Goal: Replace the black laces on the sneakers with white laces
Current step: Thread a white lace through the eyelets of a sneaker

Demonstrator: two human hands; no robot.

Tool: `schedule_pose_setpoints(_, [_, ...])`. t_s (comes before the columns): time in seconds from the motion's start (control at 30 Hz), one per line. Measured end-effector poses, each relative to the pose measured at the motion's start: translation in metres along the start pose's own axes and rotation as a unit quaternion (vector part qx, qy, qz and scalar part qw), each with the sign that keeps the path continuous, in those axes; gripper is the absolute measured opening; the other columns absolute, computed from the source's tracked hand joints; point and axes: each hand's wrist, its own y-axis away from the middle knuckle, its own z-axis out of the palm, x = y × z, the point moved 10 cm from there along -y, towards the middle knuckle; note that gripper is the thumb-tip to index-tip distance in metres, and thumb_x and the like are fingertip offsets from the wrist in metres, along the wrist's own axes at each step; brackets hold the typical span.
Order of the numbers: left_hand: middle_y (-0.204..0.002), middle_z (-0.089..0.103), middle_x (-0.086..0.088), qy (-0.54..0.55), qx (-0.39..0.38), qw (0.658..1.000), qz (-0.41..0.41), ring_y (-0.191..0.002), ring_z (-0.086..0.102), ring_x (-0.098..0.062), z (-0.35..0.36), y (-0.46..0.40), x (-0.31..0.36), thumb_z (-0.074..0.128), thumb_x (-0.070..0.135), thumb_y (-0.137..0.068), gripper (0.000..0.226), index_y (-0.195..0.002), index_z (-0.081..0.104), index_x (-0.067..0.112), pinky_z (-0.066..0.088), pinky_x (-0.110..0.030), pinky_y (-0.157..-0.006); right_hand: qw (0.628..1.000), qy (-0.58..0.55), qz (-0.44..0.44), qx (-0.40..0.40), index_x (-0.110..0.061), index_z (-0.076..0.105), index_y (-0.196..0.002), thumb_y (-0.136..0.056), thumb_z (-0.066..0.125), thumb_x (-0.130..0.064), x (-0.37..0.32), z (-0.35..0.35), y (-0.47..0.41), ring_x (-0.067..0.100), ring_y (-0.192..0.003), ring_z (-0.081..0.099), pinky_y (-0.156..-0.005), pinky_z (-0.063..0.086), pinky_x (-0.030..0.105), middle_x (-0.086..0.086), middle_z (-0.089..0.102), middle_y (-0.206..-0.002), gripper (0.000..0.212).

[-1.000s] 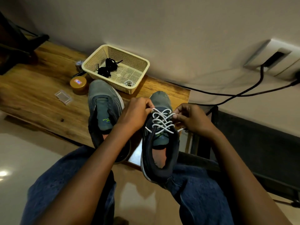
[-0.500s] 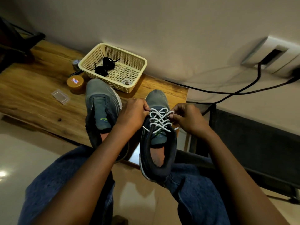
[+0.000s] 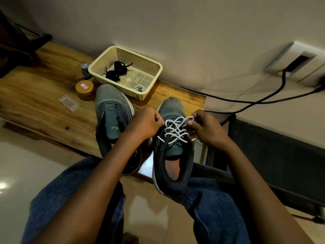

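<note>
Desk [image 3: 44,95]: wooden, against a plain wall; basket [image 3: 154,66] holds the black laces [image 3: 117,70].
Shoe [image 3: 173,155]: rests on the lap, white lace [image 3: 175,129] part-threaded.
Left hand [image 3: 146,123]: pinching the lace.
Right hand [image 3: 206,128]: pinching a loop.
Risk: uneven pull could leave unequal ends or skip an eyelet.
Second shoe [image 3: 112,118]: unlaced.

One camera sits on the person's head and looks forward and down, close over both hands, the knees and the near end of the wooden table [image 3: 44,95].
</note>
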Motion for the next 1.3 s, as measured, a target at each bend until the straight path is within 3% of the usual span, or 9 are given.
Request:
schedule_pose_setpoints(0.1, [-0.091,0.072,-0.002,0.019,-0.009,1.000,-0.007,-0.077,0.063,-0.011,0.001,0.002,0.000,0.063,0.017,-0.089,0.014,-0.089,0.075,0.009,0.050,-0.025,-0.074,1.000,-0.005,0.003,-0.001,-0.016,0.050,-0.084,-0.097,0.052,-0.012,0.000,0.000,0.000,0.025,-0.080,0.068,-0.072,0.056,0.040,0.015,0.069,-0.091,0.014])
schedule_pose_setpoints(0.23, [-0.089,0.072,0.000,0.029,-0.011,0.999,-0.011,-0.071,0.060,-0.006,0.000,0.004,0.000,0.065,0.018,-0.087,0.012,-0.089,0.075,0.012,0.043,-0.020,-0.068,1.000,0.002,-0.004,-0.004,-0.015,0.051,-0.088,-0.094,0.057,-0.014,-0.003,0.000,0.002,0.020,-0.073,0.067,-0.058,0.053,0.023,0.016,0.069,-0.090,0.009])
schedule_pose_setpoints(0.37, [-0.087,0.072,0.001,0.037,-0.019,0.999,-0.022,-0.078,0.064,-0.009,0.000,0.006,-0.001,0.072,0.022,-0.082,0.010,-0.088,0.076,0.014,0.045,-0.020,-0.070,1.000,0.023,-0.006,-0.001,-0.017,0.052,-0.084,-0.094,0.058,-0.014,-0.002,-0.001,0.001,0.029,-0.080,0.068,-0.075,0.057,0.046,0.018,0.069,-0.089,0.012])
schedule_pose_setpoints(0.67, [-0.085,0.059,0.002,0.035,-0.052,0.998,-0.029,-0.083,0.055,-0.016,0.004,0.007,0.002,0.054,0.017,-0.093,0.009,-0.094,0.061,0.012,0.039,-0.026,-0.070,1.000,0.026,0.000,0.004,-0.011,0.056,-0.088,-0.093,0.059,-0.014,0.001,-0.001,0.000,0.029,-0.082,0.069,-0.076,0.057,0.047,0.018,0.069,-0.090,0.007])
schedule_pose_setpoints(0.83, [-0.079,0.065,0.003,0.037,-0.043,0.998,-0.022,-0.078,0.060,-0.014,0.007,0.007,0.001,0.066,0.019,-0.089,0.008,-0.088,0.068,0.011,0.043,-0.025,-0.070,1.000,0.028,-0.004,0.005,-0.017,0.053,-0.083,-0.094,0.059,-0.014,0.000,-0.002,0.001,0.025,-0.080,0.069,-0.073,0.057,0.042,0.016,0.069,-0.089,0.012])
schedule_pose_setpoints(1.07, [-0.088,0.067,-0.012,0.011,-0.013,1.000,-0.023,-0.082,0.061,-0.025,0.004,0.008,0.002,0.058,0.014,-0.093,0.017,-0.086,0.066,0.002,0.041,-0.030,-0.068,1.000,-0.001,0.009,-0.006,-0.016,0.053,-0.084,-0.094,0.058,-0.013,0.003,0.001,0.002,0.027,-0.082,0.069,-0.077,0.057,0.047,0.018,0.068,-0.091,0.012])
schedule_pose_setpoints(1.13, [-0.089,0.068,-0.015,0.010,-0.025,0.999,-0.022,-0.084,0.062,-0.027,0.005,0.008,0.003,0.055,0.014,-0.094,0.021,-0.086,0.065,-0.002,0.044,-0.033,-0.071,1.000,-0.007,0.012,-0.006,-0.016,0.052,-0.085,-0.094,0.057,-0.012,0.002,0.001,0.002,0.025,-0.080,0.069,-0.073,0.058,0.042,0.018,0.068,-0.091,0.012])
schedule_pose_setpoints(1.23, [-0.080,0.064,0.000,0.033,-0.042,0.998,-0.023,-0.076,0.056,-0.013,0.005,0.008,0.003,0.061,0.018,-0.093,0.015,-0.084,0.067,0.007,0.039,-0.025,-0.070,0.999,-0.033,0.030,0.013,-0.015,0.049,-0.090,-0.091,0.062,-0.012,0.005,-0.004,0.005,0.010,-0.065,0.067,-0.050,0.048,0.018,0.010,0.067,-0.081,0.013])
schedule_pose_setpoints(1.3, [-0.079,0.067,-0.007,0.038,-0.058,0.997,-0.025,-0.073,0.057,-0.013,0.005,0.008,-0.002,0.065,0.020,-0.090,0.016,-0.079,0.068,0.008,0.040,-0.025,-0.069,0.996,-0.053,0.058,0.036,-0.012,0.047,-0.096,-0.086,0.069,-0.014,0.012,-0.012,0.010,0.008,-0.062,0.065,-0.048,0.046,0.017,0.005,0.062,-0.074,0.024])
